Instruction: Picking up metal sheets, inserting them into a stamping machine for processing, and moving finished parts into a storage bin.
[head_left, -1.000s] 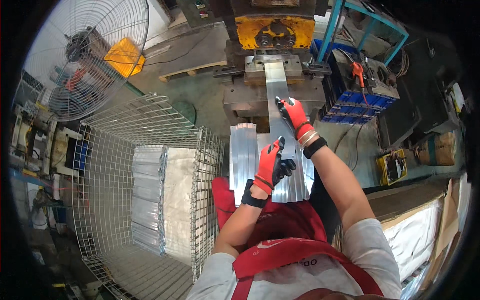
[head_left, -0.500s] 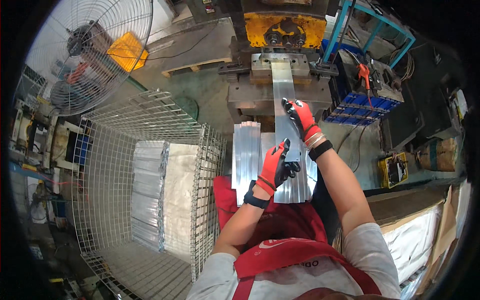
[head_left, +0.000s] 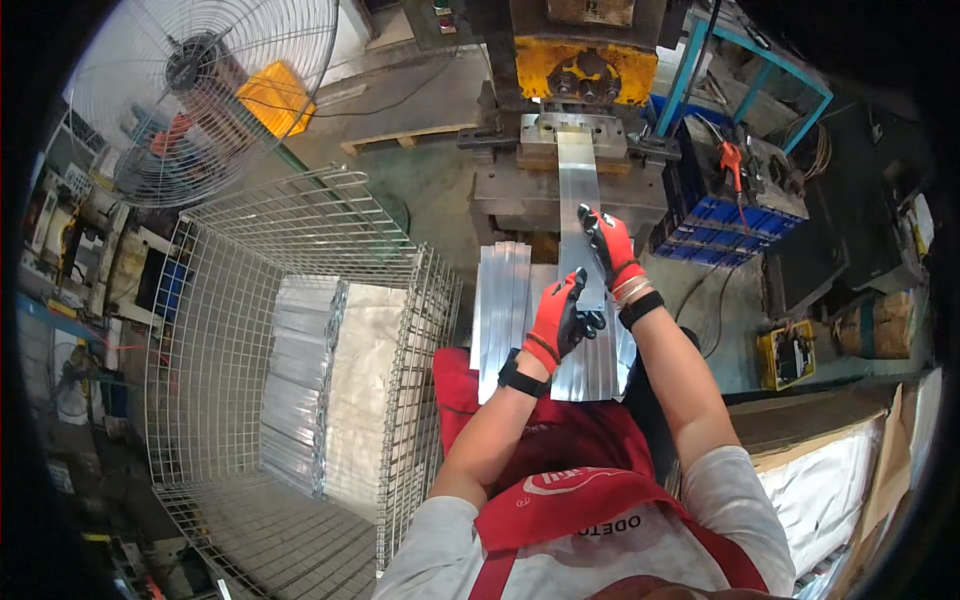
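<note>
A long flat metal strip runs from the press die back toward me, its far end lying in the die. My right hand, in a red and black glove, is closed on the strip's right edge about midway along. At the near end my left hand, gloved alike, grips the strip with the thumb on top and the fingers partly hidden below. Beneath and beside it, stacks of similar metal strips lie in front of my red apron.
A wire mesh cage holding bundled strips stands at my left, with a large fan beyond it. Right of the press are a blue crate with a red air gun, and a small yellow bin.
The view has shifted slightly, so the press sits farther right. Both hands have moved a little forward with the strip, whose near end is closer to the die.
</note>
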